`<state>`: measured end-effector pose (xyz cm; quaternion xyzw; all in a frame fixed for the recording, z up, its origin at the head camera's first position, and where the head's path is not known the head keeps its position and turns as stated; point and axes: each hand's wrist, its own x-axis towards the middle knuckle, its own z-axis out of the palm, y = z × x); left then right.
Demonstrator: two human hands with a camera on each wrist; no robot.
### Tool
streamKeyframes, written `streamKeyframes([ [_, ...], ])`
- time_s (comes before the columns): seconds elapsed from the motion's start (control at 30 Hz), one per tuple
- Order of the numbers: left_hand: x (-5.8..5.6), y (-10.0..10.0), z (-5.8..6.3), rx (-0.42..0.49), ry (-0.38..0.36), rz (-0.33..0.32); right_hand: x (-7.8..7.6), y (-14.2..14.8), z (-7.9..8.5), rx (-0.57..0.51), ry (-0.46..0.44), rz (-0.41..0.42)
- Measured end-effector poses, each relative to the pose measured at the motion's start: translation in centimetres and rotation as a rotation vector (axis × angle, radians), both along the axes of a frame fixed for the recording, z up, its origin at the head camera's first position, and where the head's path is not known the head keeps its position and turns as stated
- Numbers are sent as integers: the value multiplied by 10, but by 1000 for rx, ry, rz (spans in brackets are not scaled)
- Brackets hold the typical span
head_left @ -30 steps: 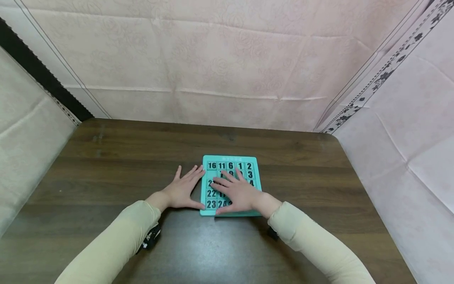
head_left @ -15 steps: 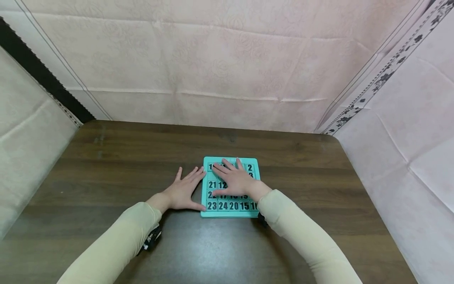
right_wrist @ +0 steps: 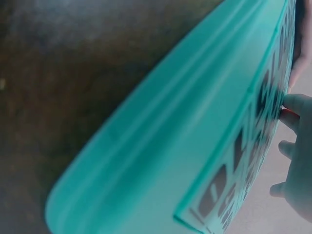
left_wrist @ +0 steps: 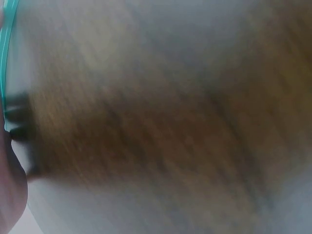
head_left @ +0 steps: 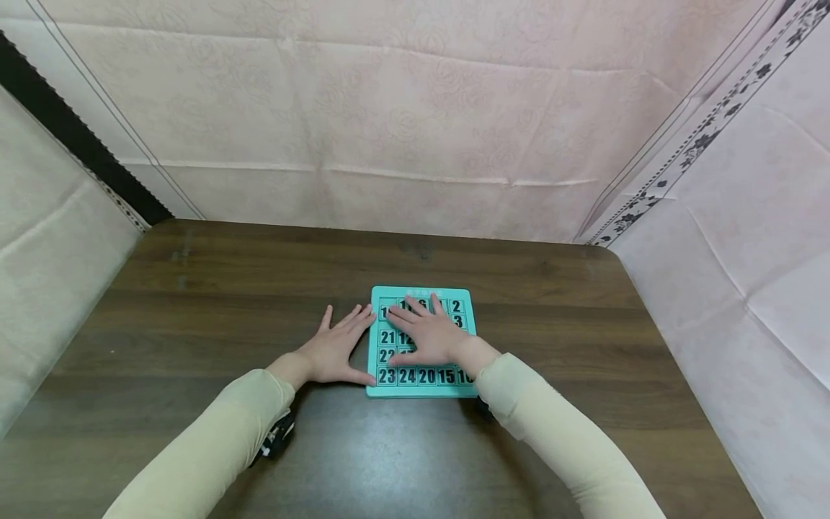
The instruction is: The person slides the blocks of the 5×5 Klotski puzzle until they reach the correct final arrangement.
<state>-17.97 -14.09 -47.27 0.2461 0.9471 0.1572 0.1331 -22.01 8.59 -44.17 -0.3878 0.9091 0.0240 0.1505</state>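
Note:
A turquoise number sliding puzzle point(head_left: 421, 393) lies flat on the wooden table, its tiles bearing black numbers. Along its left edge, my left hand point(head_left: 333, 353) is spread, with the thumb at the lower left corner and the fingertips near the upper left side. My right hand point(head_left: 434, 340) lies across the upper and middle tiles, fingers extended, hiding several numbers. The right wrist view shows the puzzle's thick side point(right_wrist: 146, 161) up close and the right hand's fingers point(right_wrist: 292, 103) at its tiles. Only a sliver of the left hand point(left_wrist: 10, 195) appears in the left wrist view.
The brown wooden table point(head_left: 259, 267) extends around the puzzle on all sides. Pale patterned cloth point(head_left: 402, 122) hangs behind it, with more cloth point(head_left: 746, 303) at the right and left. A dark wrist device point(head_left: 275, 436) sits under the left sleeve.
My right hand has shifted away from me over the puzzle, uncovering the bottom row, then slid slightly back. The left hand stays in place at the left edge.

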Motion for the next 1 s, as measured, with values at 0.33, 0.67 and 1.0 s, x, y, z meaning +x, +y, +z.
streamKeyframes([
  [0.33,-2,0,-1,-3,15,-2,9,3,1,-3,11,29],
  [0.67,-2,0,0,-5,6,-1,13,6,0,-16,13,38],
  [1.0,-1,0,-2,3,5,4,3,11,2,-67,64,-72],
])
